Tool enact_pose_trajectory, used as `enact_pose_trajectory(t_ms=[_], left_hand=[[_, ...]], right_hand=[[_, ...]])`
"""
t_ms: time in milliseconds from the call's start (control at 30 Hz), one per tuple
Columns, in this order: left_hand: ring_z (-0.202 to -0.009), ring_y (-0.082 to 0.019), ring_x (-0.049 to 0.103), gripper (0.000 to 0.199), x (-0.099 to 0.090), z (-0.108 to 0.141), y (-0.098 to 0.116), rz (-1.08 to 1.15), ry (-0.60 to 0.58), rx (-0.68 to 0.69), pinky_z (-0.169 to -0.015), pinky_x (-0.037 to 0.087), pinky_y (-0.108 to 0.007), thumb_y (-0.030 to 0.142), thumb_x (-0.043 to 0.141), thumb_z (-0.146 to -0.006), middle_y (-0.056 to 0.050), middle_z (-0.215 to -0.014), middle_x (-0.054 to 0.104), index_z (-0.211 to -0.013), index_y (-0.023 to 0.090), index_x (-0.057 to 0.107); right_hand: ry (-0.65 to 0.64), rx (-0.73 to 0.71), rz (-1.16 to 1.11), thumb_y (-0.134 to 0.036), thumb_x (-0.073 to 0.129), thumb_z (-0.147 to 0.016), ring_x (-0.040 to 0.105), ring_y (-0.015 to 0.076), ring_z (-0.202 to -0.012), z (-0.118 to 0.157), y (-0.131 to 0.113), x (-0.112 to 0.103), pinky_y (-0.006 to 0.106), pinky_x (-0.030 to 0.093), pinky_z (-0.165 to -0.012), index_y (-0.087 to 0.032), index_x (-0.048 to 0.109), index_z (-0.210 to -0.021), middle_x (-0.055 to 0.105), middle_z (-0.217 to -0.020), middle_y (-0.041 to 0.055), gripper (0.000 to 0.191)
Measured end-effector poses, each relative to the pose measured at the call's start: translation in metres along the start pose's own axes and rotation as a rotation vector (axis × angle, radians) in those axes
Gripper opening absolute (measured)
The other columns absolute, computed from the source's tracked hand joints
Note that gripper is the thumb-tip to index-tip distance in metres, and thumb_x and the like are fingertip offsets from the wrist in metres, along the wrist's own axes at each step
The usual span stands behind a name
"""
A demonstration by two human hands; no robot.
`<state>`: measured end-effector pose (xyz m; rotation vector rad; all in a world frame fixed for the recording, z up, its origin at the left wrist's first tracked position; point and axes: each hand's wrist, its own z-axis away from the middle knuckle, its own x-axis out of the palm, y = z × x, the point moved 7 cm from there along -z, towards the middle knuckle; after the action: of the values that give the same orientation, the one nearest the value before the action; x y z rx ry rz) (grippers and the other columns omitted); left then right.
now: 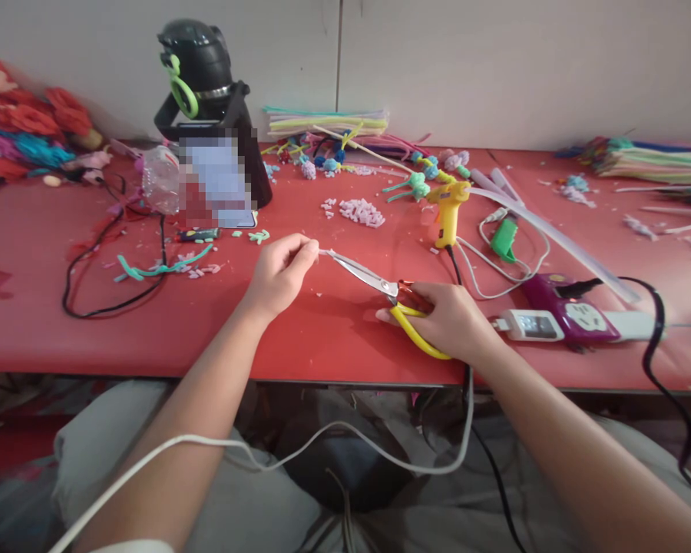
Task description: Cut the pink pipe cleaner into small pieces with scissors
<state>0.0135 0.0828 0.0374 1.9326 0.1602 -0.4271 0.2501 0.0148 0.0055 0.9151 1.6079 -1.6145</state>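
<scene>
My left hand (281, 275) is closed in a pinch on a short end of pale pink pipe cleaner (324, 252). Most of that strip is hidden by the fingers. Yellow-handled scissors (362, 273) are in my right hand (454, 316), fingers wrapped round the grips. Their blades point left, with the tips right at the pipe cleaner's end, and look nearly closed. Just beyond the blades, a small heap of cut pale pink pieces (362, 213) lies on the red table (322, 338).
A yellow glue gun (449, 215) stands behind my right hand, near a purple power strip (576, 311) with cables. At the left back are a black flask (196, 69) and a propped phone (222, 180). Pipe cleaner bundles (328, 121) lie along the wall.
</scene>
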Motion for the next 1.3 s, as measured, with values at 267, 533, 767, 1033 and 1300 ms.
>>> enact_pose_trajectory(t_ms=[267,533,767,1033,1300], left_hand=[[-0.051,-0.011,0.039,0.028,0.0009,0.0002,-0.0036,-0.004,-0.009,-0.005,-0.047,0.034,-0.025,0.036,0.055,-0.092,0.003,-0.057,0.043,-0.070,0.019,0.055],[-0.050,-0.011,0.037,0.027,0.0004,-0.0006,-0.0042,0.036,-0.014,-0.020,-0.047,0.035,-0.026,0.036,0.055,-0.092,0.004,-0.056,0.041,-0.071,0.019,0.055],[-0.051,-0.011,0.037,0.026,0.0009,-0.0004,-0.0025,0.045,-0.020,-0.020,-0.049,0.034,-0.027,0.036,0.055,-0.092,0.003,-0.056,0.041,-0.071,0.020,0.056],[-0.051,-0.011,0.036,0.027,0.0004,0.0001,0.0036,0.017,-0.011,-0.001,-0.048,0.034,-0.027,0.037,0.056,-0.090,0.003,-0.057,0.041,-0.070,0.020,0.054],[-0.051,-0.012,0.037,0.025,0.0002,0.0010,0.0029,0.025,-0.009,-0.010,-0.047,0.035,-0.027,0.035,0.057,-0.091,0.003,-0.057,0.040,-0.071,0.020,0.056]], right_hand=[[-0.003,0.022,-0.003,-0.088,0.062,-0.059,0.027,0.0104,-0.056,0.0004,0.0015,0.0002,0.025,0.022,-0.048,-0.022,0.034,-0.056,0.032,-0.054,-0.0041,0.072],[0.024,0.022,-0.025,-0.086,0.064,-0.061,0.025,0.0103,-0.057,0.0003,0.0021,-0.0006,0.026,0.020,-0.048,-0.022,0.034,-0.056,0.029,-0.053,-0.0052,0.071],[0.029,-0.007,-0.039,-0.081,0.066,-0.063,0.025,0.0098,-0.056,0.0024,0.0001,-0.0015,0.026,0.021,-0.048,-0.022,0.032,-0.057,0.030,-0.054,-0.0055,0.069],[0.020,0.014,-0.031,-0.081,0.068,-0.061,0.026,0.0101,-0.055,0.0009,0.0012,-0.0011,0.026,0.021,-0.048,-0.022,0.031,-0.056,0.029,-0.053,-0.0054,0.069],[-0.008,0.034,-0.034,-0.083,0.066,-0.061,0.028,0.0108,-0.057,0.0007,0.0031,0.0014,0.025,0.022,-0.048,-0.022,0.037,-0.057,0.031,-0.055,-0.0047,0.068]])
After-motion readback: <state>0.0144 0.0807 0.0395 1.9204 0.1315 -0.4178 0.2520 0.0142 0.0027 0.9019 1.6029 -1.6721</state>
